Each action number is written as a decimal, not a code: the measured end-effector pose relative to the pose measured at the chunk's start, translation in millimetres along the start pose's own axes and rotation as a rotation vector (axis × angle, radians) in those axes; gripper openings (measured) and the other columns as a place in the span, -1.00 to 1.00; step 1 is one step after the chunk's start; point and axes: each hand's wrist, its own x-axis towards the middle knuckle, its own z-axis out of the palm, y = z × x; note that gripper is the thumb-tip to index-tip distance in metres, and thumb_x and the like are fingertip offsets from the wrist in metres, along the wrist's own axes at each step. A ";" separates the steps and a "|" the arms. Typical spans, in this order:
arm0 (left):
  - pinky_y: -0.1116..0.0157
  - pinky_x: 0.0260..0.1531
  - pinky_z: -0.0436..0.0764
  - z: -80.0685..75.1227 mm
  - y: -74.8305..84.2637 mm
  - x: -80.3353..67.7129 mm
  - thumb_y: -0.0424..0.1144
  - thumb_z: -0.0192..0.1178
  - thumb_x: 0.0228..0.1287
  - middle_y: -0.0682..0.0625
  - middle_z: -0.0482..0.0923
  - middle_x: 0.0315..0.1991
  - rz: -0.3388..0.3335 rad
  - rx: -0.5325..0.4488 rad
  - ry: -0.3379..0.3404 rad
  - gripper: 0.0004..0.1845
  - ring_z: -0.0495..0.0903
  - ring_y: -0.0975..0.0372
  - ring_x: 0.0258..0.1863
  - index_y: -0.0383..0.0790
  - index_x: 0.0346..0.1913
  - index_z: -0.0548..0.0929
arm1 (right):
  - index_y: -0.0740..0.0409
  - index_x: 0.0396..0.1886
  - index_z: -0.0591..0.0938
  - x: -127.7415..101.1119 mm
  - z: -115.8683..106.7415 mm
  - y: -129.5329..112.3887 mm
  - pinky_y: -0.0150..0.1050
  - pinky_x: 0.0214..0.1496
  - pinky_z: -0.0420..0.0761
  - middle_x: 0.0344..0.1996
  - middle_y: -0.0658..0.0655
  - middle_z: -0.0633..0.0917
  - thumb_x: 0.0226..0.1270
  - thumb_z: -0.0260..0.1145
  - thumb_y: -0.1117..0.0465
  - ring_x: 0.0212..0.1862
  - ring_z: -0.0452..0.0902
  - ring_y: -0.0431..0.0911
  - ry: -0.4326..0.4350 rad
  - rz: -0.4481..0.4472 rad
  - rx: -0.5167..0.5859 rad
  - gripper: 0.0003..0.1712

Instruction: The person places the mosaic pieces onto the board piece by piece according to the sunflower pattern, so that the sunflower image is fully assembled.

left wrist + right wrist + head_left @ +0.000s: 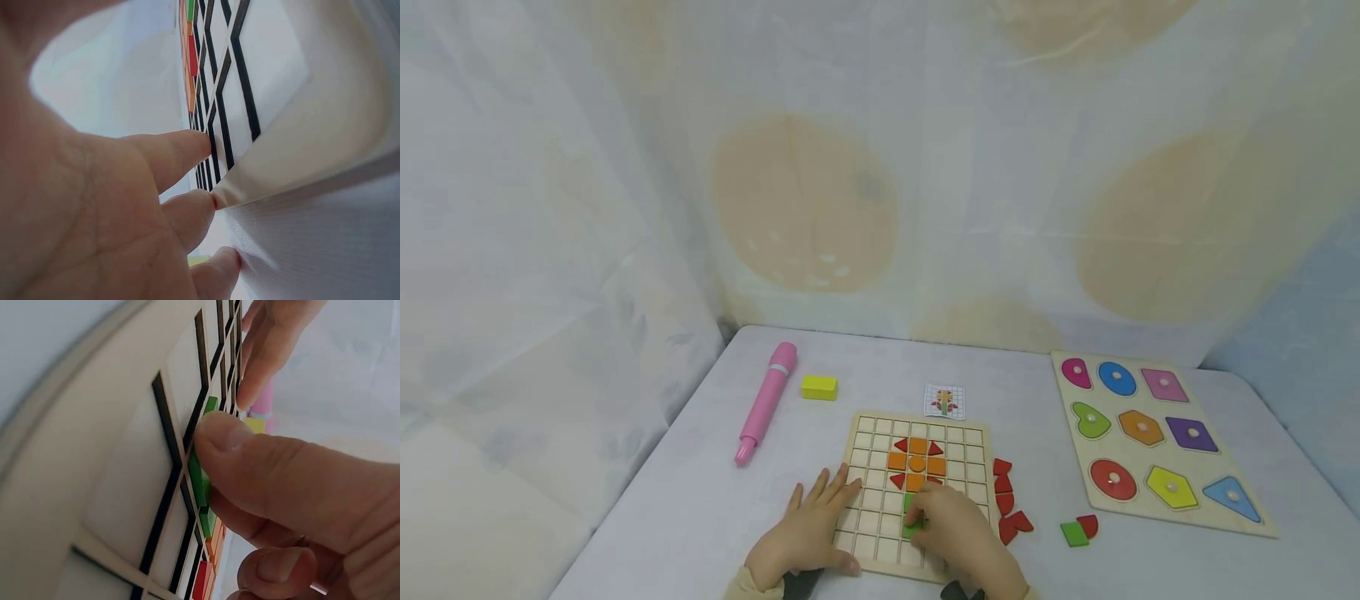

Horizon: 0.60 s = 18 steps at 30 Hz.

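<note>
A wooden grid board lies in front of me with a flower-like pattern of orange tiles and red triangles. Below the pattern, green tiles form a stem. My right hand has its thumb and index finger at a green tile, pinching it against the grid; part of the tile is hidden by the fingers. Spread flat, my left hand rests at the board's left edge, some fingertips touching the board in the left wrist view.
Beyond the board lies a small pattern card. Loose red pieces line its right side, with a green piece and red piece farther right. A knob puzzle, pink stick and yellow block lie around.
</note>
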 end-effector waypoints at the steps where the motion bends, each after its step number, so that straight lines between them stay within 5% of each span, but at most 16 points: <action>1: -0.49 0.25 -0.19 0.3 -0.7 0.5 0.11 0.54 -0.26 -0.24 -0.11 0.56 -0.001 0.001 -0.001 0.18 -0.14 -0.28 0.51 -0.16 0.48 0.18 | -0.05 -0.55 0.72 0.1 0.0 -0.4 -0.39 -0.35 0.47 -0.50 -0.18 0.54 -0.05 0.52 0.29 -0.44 0.34 -0.29 0.000 0.005 -0.001 -0.85; 9: -0.49 0.26 -0.18 2.5 -2.2 0.8 0.12 0.53 -0.25 -0.23 -0.11 0.56 0.003 0.003 -0.003 0.18 -0.13 -0.28 0.51 -0.16 0.48 0.18 | 0.01 -0.45 0.77 -4.2 -10.8 10.0 -0.38 -0.36 0.49 -0.40 -0.12 0.55 0.15 0.43 0.18 -0.38 0.41 -0.28 0.055 -0.017 0.019 -0.96; 18: -0.47 0.28 -0.18 1.2 -1.8 -0.3 0.12 0.52 -0.24 -0.22 -0.11 0.56 -0.001 0.014 -0.003 0.18 -0.13 -0.26 0.52 -0.15 0.49 0.17 | 0.12 -0.06 0.69 -20.4 -58.5 52.2 -0.20 -0.28 0.58 -0.13 0.10 0.65 0.21 0.39 0.18 -0.30 0.48 -0.14 0.204 0.255 0.051 -0.71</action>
